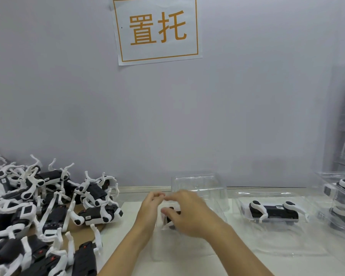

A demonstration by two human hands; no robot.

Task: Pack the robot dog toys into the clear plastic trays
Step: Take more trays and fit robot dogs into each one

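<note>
looks like both hands, left hand (150,206) and right hand (184,214), are seating a robot dog toy (170,217) into the clear tray (199,188), fingers curled around it; next it's needing pressing flat

On the wall ahead of me hangs a white paper sign (157,29) with an orange border, reading 置托 in large orange characters. Small labels on the robot dog toys (275,212) are too blurred for me to read.

Right hand (189,215) hides most of toy (170,215); grip unclear.
</note>
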